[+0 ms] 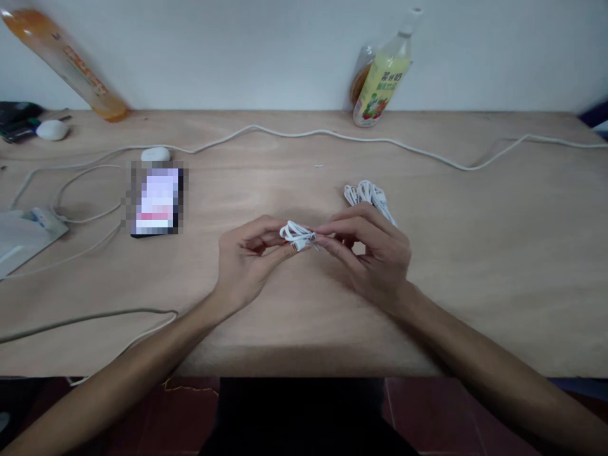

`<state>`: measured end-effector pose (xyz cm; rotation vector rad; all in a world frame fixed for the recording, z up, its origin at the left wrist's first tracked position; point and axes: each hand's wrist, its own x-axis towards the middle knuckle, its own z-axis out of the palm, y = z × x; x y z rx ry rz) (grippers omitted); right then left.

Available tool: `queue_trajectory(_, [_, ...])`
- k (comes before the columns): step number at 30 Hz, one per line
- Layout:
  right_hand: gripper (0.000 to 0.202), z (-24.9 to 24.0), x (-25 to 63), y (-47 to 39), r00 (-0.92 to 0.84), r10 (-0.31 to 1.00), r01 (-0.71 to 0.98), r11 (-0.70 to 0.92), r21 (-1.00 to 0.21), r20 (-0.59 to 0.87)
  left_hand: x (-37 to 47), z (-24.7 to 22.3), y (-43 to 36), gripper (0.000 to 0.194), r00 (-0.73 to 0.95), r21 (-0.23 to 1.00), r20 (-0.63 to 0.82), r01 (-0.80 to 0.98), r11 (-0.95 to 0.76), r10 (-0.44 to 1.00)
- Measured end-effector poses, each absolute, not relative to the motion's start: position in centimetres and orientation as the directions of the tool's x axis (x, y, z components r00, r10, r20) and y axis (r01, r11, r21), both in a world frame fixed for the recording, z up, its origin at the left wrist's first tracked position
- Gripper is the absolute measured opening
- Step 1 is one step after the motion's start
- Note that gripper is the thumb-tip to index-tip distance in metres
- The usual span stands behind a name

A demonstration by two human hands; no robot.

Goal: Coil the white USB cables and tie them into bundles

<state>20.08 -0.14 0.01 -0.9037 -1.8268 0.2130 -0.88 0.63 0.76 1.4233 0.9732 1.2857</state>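
A small coiled white USB cable (298,233) is held up between both hands above the table's middle. My left hand (254,256) pinches its left side, thumb near a plug with an orange inside. My right hand (373,253) has its thumb and fingertips pressed together at the bundle's right end, where a thin tie seems to go round the cable. Just behind my right hand lie more bundled white cables (368,193), partly hidden by its knuckles.
On the wooden table (294,316), a phone (159,199) lies left beside a white case (156,155). A long white cord (323,132) runs across the back. An orange drink bottle (71,69) and a yellow drink bottle (382,79) stand by the wall.
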Motion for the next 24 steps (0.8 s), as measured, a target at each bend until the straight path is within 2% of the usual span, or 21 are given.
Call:
queue_trajectory(5, [0.012,0.1,19.8,-0.5,-0.124,0.683,0.426,0.692,-0.583,0.72,-0.9,0.9,0.5,0.018,0.155,0.963,0.271,-0.05,-0.267,0.95])
queue_trajectory(12, [0.019,0.1,19.1,-0.9,-0.037,0.794,0.302,0.588,-0.751,0.607,-1.1,0.9,0.3,0.019,0.174,0.96,0.279,-0.039,-0.277,0.944])
queue_trajectory(24, [0.012,-0.3,18.9,-0.7,-0.02,0.823,0.236,0.555,-0.797,0.567,-0.9,1.6,0.3,0.013,0.175,0.956,0.291,-0.012,-0.294,0.94])
